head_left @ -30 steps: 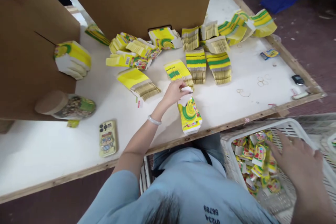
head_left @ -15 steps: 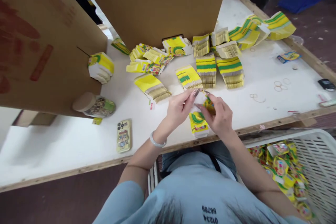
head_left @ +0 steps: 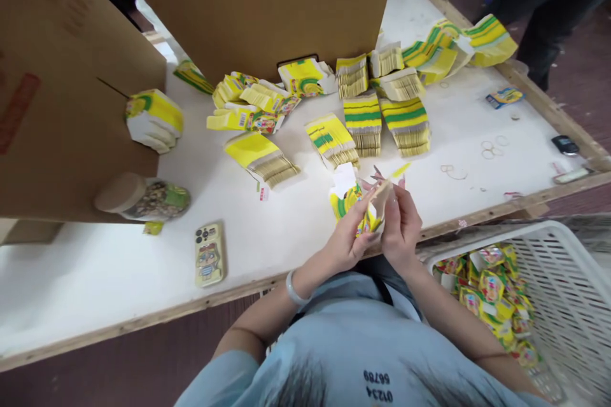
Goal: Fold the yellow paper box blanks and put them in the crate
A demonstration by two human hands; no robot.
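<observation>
Both my hands are together at the table's front edge, around a small yellow-and-green printed carton (head_left: pixel 379 202) whose pale inner side faces up. From the left, my left hand (head_left: pixel 351 232) is closed on it, thumb below and fingers behind. My right hand (head_left: pixel 401 226) pinches its right edge; part of the carton is hidden by the fingers. A narrow yellow flap (head_left: pixel 401 170) sticks out beyond the right fingertips; I cannot tell whether it belongs to this carton. Just past the left hand lie yellow cartons with a white flap (head_left: pixel 344 178) raised.
Bundles of flat cartons (head_left: pixel 363 121) and a loose pile (head_left: pixel 258 108) lie farther back, before a tall cardboard box (head_left: pixel 258 6). At left are a jar (head_left: pixel 143 196) and a phone (head_left: pixel 209 254). Rubber bands (head_left: pixel 491 149) lie right. A white basket (head_left: pixel 563 280) holds filled packets (head_left: pixel 491 292).
My hands have come lower, nearer my body, and the carton between them has turned, its pale inside now showing. The view has shifted slightly. A person's dark-trousered legs appear at the upper right.
</observation>
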